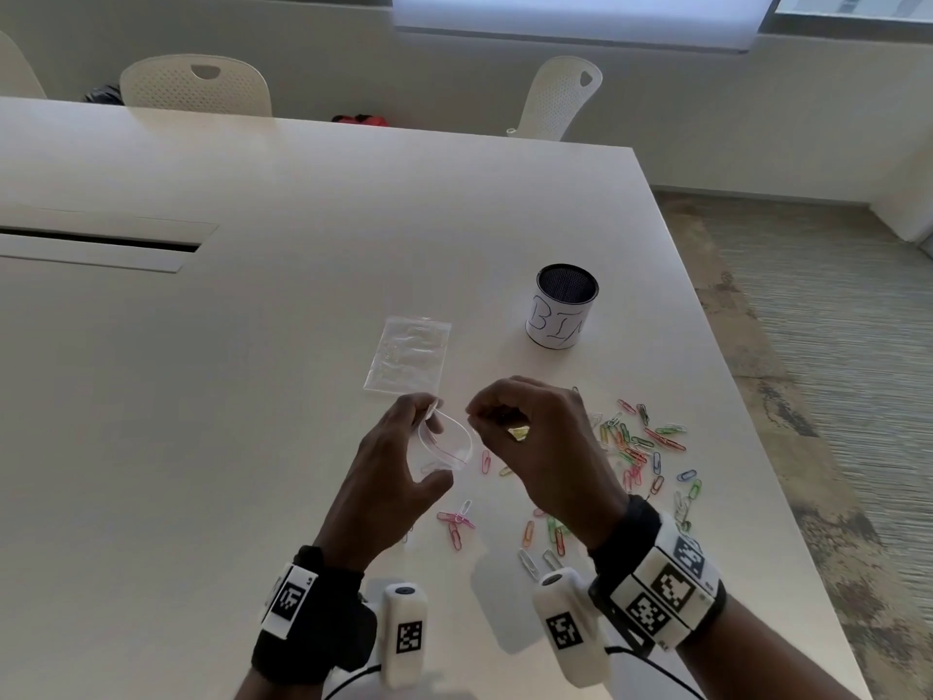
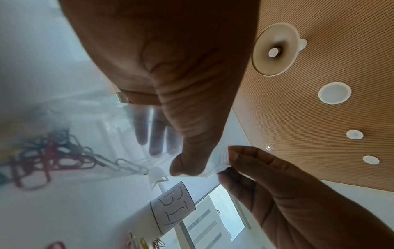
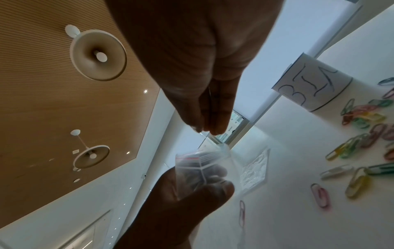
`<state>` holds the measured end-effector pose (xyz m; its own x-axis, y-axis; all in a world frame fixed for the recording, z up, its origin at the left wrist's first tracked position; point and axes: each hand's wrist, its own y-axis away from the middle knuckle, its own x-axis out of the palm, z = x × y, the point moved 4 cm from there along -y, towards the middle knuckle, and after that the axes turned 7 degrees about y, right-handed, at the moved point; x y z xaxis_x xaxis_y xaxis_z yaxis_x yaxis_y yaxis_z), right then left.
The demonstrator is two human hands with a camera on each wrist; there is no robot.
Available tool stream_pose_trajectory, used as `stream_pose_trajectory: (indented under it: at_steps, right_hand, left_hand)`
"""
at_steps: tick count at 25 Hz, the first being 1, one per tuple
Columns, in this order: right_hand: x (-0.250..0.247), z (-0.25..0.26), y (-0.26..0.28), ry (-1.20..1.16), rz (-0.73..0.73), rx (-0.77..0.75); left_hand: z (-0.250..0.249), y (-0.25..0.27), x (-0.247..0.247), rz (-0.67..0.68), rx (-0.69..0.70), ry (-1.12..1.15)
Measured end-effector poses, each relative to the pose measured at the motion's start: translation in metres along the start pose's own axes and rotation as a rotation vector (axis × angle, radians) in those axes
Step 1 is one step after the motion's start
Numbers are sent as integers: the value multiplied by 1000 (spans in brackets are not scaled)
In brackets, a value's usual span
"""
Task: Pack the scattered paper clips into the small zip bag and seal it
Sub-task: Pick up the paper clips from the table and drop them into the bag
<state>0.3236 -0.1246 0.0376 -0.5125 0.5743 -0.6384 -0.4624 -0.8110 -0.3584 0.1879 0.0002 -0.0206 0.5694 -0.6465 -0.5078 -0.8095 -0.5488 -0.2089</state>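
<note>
Clear plastic with a red zip line, the small zip bag (image 1: 444, 443) is held above the table (image 1: 252, 346), mouth spread open. The left hand (image 1: 389, 472) grips its left side; the right hand (image 1: 535, 437) pinches the right rim. Coloured paper clips (image 1: 641, 447) lie scattered to the right and near the wrists.

The head view looks down over the desk (image 1: 252, 346). Both wrist views sit close under the palms, facing upward; all share the bin (image 1: 563, 305).
</note>
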Motion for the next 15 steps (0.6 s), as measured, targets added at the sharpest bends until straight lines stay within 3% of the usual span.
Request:
stream_pose_trajectory:
  at_steps: [3, 10, 15]
  right_hand:
    - [2, -10, 9, 14, 96, -3]
    - [48, -21, 33, 228, 630, -186]
    - [66, -26, 38, 367, 681, -337]
  left_hand:
    - [2, 3, -6, -23, -10, -4]
    - [3, 11, -14, -58, -21, -5]
    - [2, 13, -12, -56, -11, 2]
